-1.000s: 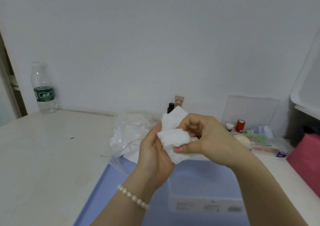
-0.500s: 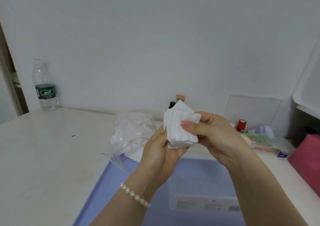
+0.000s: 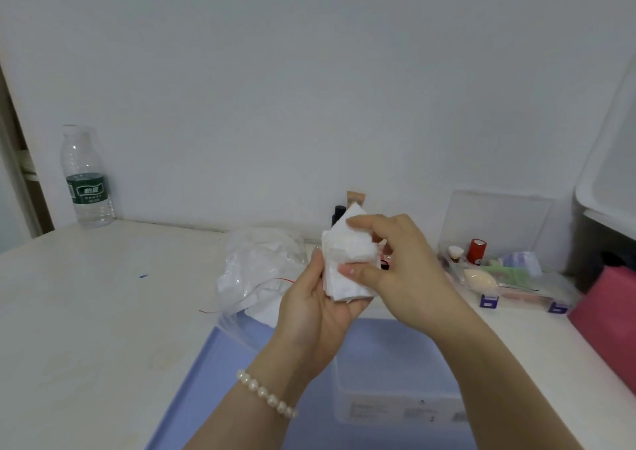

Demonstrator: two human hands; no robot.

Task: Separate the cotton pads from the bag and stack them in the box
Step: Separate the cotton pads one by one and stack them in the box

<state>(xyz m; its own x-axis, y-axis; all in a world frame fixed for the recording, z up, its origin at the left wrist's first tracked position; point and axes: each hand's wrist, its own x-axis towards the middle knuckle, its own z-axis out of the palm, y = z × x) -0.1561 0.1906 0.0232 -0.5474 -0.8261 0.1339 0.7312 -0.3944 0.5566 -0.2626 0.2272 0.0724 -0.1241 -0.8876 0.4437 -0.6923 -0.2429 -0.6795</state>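
Note:
A small stack of white square cotton pads [image 3: 347, 256] is held up over the table. My left hand [image 3: 315, 306] cradles the stack from below and behind, fingers curled round it. My right hand [image 3: 395, 274] pinches the front pads between thumb and forefinger. Behind the hands lies a crumpled clear plastic bag [image 3: 258, 267] with more white pads inside and a thin red strip. Below my hands stands a clear plastic box [image 3: 395, 405] on a light blue mat [image 3: 220, 380]; what the box holds is not visible.
A water bottle [image 3: 86, 181] stands at the back left by the wall. An open clear organiser [image 3: 516, 277] with small cosmetics sits at the right, a pink object [image 3: 605, 322] beyond it. Two small tubes [image 3: 344, 205] stand behind the pads.
My right hand's fingers have shifted on the stack, the forefinger now over its top corner and the thumb lower on the front. The stack stays in my left hand.

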